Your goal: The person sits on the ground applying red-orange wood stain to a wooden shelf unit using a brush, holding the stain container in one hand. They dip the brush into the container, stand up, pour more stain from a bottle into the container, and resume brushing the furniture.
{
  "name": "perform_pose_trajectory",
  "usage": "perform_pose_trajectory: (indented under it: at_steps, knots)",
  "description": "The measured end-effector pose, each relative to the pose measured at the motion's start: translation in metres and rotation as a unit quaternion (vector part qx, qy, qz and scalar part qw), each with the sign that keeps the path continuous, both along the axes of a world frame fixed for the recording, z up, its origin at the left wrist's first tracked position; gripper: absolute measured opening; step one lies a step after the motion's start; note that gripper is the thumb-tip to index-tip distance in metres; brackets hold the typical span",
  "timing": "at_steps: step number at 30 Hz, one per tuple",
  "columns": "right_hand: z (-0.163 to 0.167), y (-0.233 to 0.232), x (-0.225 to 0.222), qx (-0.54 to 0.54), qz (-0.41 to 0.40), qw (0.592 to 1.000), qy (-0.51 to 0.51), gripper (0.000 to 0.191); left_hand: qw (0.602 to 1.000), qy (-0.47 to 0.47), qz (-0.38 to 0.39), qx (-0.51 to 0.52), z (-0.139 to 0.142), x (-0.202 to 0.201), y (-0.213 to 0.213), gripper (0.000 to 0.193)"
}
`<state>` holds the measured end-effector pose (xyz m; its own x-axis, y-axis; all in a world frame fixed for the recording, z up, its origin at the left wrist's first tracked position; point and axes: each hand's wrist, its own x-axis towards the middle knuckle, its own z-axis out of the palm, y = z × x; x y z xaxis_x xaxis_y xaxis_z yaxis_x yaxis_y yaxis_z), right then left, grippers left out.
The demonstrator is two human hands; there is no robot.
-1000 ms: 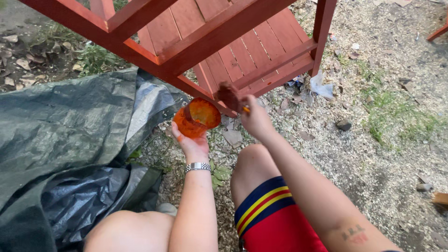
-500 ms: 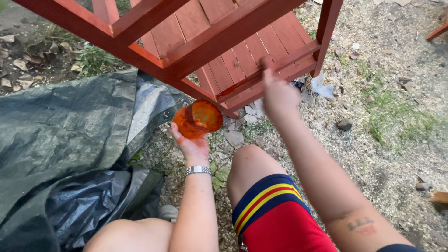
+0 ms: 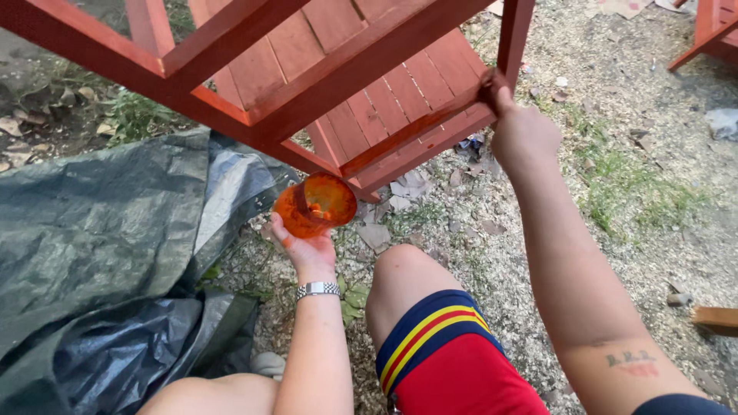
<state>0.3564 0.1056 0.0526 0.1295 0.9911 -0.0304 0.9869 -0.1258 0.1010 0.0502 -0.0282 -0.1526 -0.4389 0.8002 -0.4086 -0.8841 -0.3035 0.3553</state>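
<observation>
Stain-smeared orange cup (image 3: 314,204) lies tilted in the closed left hand (image 3: 305,250), mouth aimed up-right at the red wooden frame (image 3: 369,92). Right hand (image 3: 523,131) is closed at the frame's slat edge.

Soft even daylight, faint shadows, sharp focus

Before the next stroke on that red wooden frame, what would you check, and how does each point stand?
1. Left hand holds the orange cup firmly: ok.
2. Cup tilted, opening toward the frame; spill risk: cannot tell.
3. Right hand at the frame's lower rail: ok.
4. What the right hand holds there: cannot tell, hidden.
5. Dark tarp under the work: not ok, it lies to the side.
6. Knee apart from the frame: ok.
</observation>
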Motion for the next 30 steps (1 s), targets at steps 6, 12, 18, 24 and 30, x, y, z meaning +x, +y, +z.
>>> perform_pose_trajectory:
  at_steps: [6, 12, 18, 24, 30]
  knots:
    - [-0.084, -0.049, -0.086, 0.002, 0.102, 0.995, 0.018, 0.059, 0.999, -0.017, -0.033, 0.007, 0.005, 0.012, 0.001, 0.072]
    - [-0.076, -0.052, -0.102, -0.126, 0.111, 0.983, 0.079, 0.081, 0.998, -0.012, -0.052, -0.022, 0.016, 0.022, -0.002, 0.07]
    - [0.024, 0.011, -0.001, -0.011, 0.0, 1.0, -0.013, 0.06, 0.997, -0.014, -0.065, -0.028, 0.01, 0.022, -0.002, 0.07]
    - [-0.043, -0.022, -0.09, 0.026, 0.184, 0.981, -0.053, 0.055, 0.997, -0.019, -0.077, -0.01, 0.003, 0.025, 0.004, 0.069]
    - [-0.017, 0.011, -0.036, -0.052, 0.077, 0.995, 0.025, 0.03, 0.996, -0.017, -0.088, -0.013, 0.0, 0.032, 0.007, 0.07]
